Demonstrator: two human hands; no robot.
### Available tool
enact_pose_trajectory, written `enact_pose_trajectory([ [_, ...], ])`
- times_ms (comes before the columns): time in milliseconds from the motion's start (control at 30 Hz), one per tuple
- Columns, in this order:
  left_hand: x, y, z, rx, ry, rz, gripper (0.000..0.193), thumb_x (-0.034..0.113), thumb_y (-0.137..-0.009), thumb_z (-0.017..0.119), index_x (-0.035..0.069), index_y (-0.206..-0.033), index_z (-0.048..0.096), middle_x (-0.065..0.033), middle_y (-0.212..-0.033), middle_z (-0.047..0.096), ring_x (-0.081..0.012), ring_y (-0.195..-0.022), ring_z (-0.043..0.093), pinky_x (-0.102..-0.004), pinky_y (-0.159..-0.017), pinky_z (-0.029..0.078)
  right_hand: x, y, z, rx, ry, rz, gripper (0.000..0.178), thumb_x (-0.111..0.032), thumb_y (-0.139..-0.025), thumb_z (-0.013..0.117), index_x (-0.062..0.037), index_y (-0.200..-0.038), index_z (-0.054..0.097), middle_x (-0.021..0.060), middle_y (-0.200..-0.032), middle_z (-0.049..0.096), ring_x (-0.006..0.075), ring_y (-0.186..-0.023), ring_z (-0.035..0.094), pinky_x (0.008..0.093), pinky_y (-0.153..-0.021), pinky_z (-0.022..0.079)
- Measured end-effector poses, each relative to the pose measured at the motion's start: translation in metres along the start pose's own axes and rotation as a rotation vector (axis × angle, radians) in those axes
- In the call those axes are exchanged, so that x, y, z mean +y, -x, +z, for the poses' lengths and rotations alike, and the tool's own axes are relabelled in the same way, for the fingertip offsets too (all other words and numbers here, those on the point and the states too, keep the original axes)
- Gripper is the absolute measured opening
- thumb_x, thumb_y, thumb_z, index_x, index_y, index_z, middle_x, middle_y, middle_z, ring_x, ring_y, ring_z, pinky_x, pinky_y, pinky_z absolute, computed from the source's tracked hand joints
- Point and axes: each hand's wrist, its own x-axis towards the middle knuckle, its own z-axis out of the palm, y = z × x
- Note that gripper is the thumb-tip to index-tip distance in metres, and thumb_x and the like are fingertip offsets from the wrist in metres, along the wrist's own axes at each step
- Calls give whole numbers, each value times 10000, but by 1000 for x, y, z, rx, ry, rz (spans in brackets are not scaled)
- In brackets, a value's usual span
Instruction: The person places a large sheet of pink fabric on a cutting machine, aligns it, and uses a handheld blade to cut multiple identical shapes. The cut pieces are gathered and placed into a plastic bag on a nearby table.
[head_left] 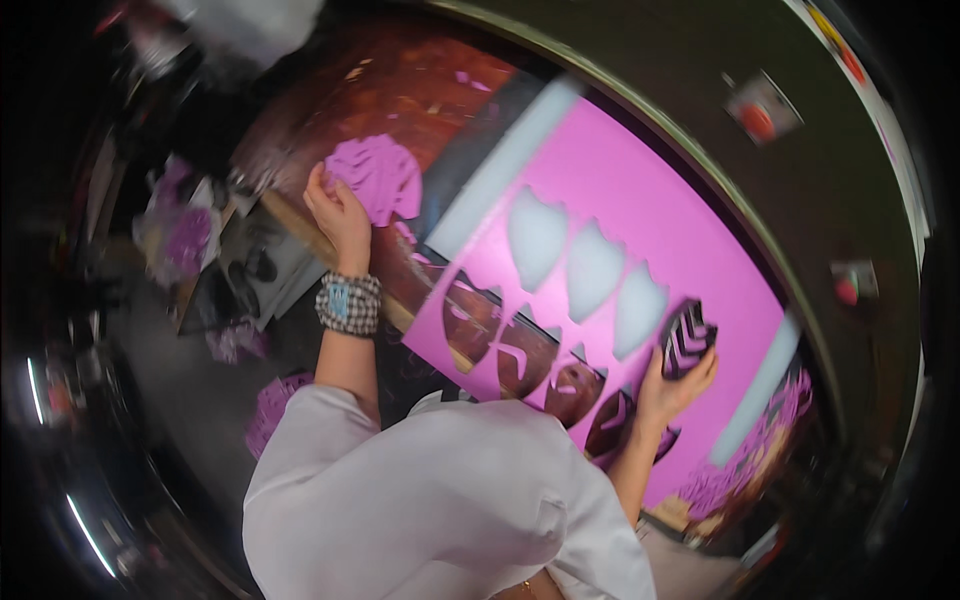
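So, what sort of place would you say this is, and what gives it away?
Probably a cutting workshop: the pink sheet has rows of shaped holes, pink scraps lie near it, and the right hand holds a dark block.

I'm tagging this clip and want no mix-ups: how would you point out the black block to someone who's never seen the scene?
Start from the big pink sheet. Toward its lower right, the person's right hand holds the black block. Pink chevrons across its black body set it apart from the plain shield-shaped holes nearby.
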Motion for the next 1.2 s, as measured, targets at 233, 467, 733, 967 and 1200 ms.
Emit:
enact_pose_trajectory([
  [233,183,154,52,-903,568,321,206,50,-899,541,32,-1091,614,-106,-919,610,-187,-766,584,-287,-701,478,28,2,-12,48,-844,343,798,-85,-790,725,-7,-1432,257,218,-1257,503,276,-1092,547,352,-930,460],
  [467,289,242,55,-1425,587,286,194,191,-892,602,43,-1015,619,-102,-779,611,-196,-661,596,-317,-614,485,61,-1,-101,356,-1372,611,781,21,-834,631,-83,-1461,178,262,-1305,444,262,-1072,549,328,-863,496],
  [733,338,363,-3,-1683,919,350,200,193,-945,468,15,-878,529,-178,-690,549,-309,-620,569,-370,-578,452,59,77,-148,405,-1467,669,801,43,-810,630,-78,-1467,186,270,-1341,426,283,-1126,526,370,-959,447],
  [967,344,367,100,-1257,729,684,267,179,-957,438,-26,-960,608,-252,-992,605,-410,-939,578,-449,-822,470,144,120,-176,785,-2214,923,503,-267,-951,514,-26,-1375,389,196,-1365,446,377,-1266,421,532,-1103,312],
  [1200,361,424,78,-1741,610,556,380,264,-1013,365,-16,-900,596,-215,-727,579,-337,-656,565,-418,-637,456,210,172,-162,1176,-2350,818,679,-322,-854,676,15,-1357,369,295,-1380,294,433,-1303,293,522,-1095,331],
])
